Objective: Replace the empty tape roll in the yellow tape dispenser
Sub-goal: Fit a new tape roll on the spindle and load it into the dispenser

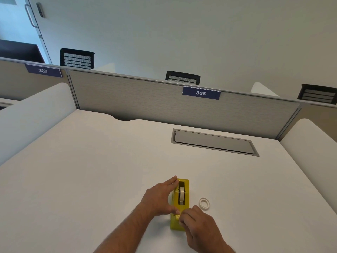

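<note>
The yellow tape dispenser [185, 203] stands on the white desk [91, 179], its long side pointing away from me. A pale tape roll [181, 195] sits upright in its well. My left hand [160, 196] lies against the dispenser's left side, fingers stretched along it and thumb near the front. My right hand [198, 223] is at the near end of the dispenser, fingertips pinched together by the cutter; what they pinch is too small to tell. A white ring-shaped roll [204, 203] lies flat on the desk just right of the dispenser.
A grey cable hatch [213, 142] is set into the desk behind the dispenser. A grey partition [145, 101] with a "306" label closes the far edge, and white side screens [313, 141] flank the desk. Black chair backs show beyond the partition.
</note>
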